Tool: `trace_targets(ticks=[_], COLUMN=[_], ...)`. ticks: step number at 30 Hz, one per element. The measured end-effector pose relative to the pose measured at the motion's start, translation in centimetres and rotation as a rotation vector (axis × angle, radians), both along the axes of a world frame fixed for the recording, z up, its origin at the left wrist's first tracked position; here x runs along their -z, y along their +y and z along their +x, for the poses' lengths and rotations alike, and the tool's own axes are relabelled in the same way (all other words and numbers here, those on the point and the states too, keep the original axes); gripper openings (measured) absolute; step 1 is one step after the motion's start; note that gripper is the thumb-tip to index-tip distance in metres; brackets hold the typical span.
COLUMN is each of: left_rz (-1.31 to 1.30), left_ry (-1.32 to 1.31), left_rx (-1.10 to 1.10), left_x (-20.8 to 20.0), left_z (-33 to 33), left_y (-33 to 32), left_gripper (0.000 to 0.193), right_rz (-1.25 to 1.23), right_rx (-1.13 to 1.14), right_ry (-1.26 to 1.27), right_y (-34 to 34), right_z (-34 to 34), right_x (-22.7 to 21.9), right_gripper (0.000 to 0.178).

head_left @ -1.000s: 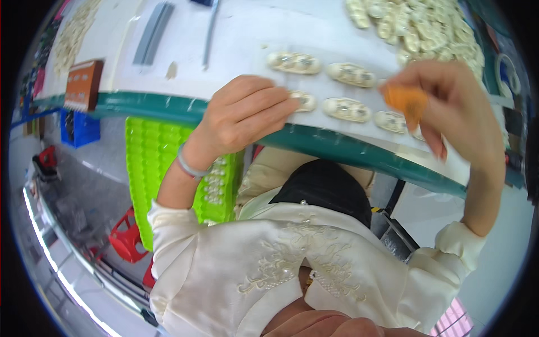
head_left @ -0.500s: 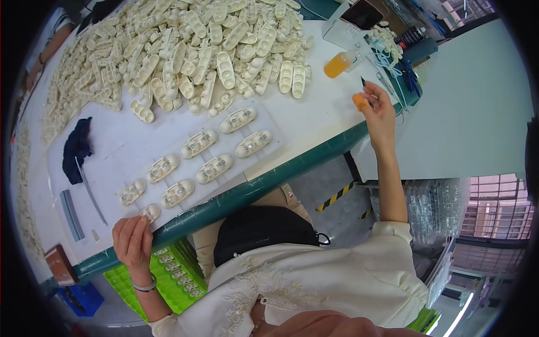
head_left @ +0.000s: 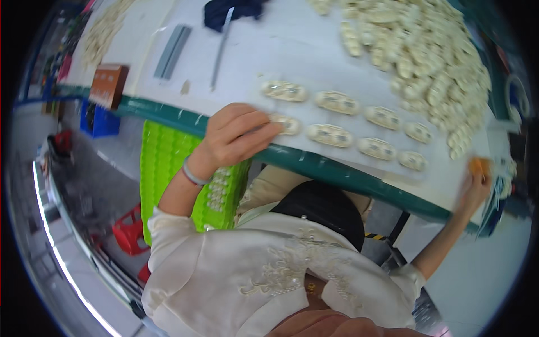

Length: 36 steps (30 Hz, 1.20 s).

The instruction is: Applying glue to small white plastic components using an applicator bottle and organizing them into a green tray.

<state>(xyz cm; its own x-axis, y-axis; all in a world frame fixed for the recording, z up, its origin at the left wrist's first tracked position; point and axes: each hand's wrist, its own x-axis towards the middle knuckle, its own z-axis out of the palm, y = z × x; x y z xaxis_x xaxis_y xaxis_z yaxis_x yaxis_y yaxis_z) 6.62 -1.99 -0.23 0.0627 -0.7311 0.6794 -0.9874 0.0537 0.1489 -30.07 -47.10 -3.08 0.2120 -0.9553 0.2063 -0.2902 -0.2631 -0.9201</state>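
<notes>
My left hand [head_left: 238,137] rests at the table's front edge, its fingers together around the left end of a cream oval piece [head_left: 291,126]. That end is hidden under the fingertips. The piece is the leftmost of the nearer of two rows of similar pieces, with shiny grey spots on top; one in the far row [head_left: 337,103] shows them clearly. Far to the right, my right hand [head_left: 475,194] is raised, blurred, with its fingers closed at a small orange object [head_left: 480,167]. Its exact kind cannot be made out.
A large heap of cream pieces [head_left: 426,62] covers the far right. At the left lie a grey bar [head_left: 172,51], a thin metal strip [head_left: 222,50], a dark blue cloth [head_left: 236,12] and a brown box [head_left: 108,84]. Green moulded trays [head_left: 168,163] sit below the table edge.
The view has turned left, so the rows slant the other way and the heap is at the right. My left hand stays at the same piece. My right hand appears closer to the heap.
</notes>
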Motion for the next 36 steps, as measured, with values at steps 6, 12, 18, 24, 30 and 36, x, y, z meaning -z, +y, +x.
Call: trace_targets(ticks=[6, 12, 18, 24, 30, 36], left_rz=[0.036, 0.034, 0.020, 0.021, 0.008, -0.003], left_ry=[-0.007, -0.040, -0.060, -0.060, -0.119, -0.128], left_rx=[-0.016, 0.018, 0.018, 0.035, 0.021, 0.025], left_x=[0.1, 0.1, 0.3, 0.4, 0.4, 0.6], left_z=[-0.2, 0.4, 0.2, 0.3, 0.0, 0.0], left_y=[1.3, 1.2, 1.1, 1.1, 1.4, 1.4], left_gripper=[0.034, 0.034, 0.031, 0.028, 0.027, 0.025], right_rz=[0.160, 0.537, 0.842, 1.014, 1.089, 1.060], right_rx=[-0.354, -0.813, -0.754, -0.668, -0.700, -0.686], right_ry=[-0.391, -0.803, -1.053, -1.169, -1.073, -0.928], right_y=[8.4, 15.9, 19.0, 20.9, 23.0, 23.5], right_z=[4.9, 10.2, 13.7, 16.6, 18.5, 19.0], right_x=[-5.7, -8.0, -6.7, -7.5, -6.3, -5.7], right_gripper=[0.056, 0.067, 0.069, 0.066, 0.067, 0.075])
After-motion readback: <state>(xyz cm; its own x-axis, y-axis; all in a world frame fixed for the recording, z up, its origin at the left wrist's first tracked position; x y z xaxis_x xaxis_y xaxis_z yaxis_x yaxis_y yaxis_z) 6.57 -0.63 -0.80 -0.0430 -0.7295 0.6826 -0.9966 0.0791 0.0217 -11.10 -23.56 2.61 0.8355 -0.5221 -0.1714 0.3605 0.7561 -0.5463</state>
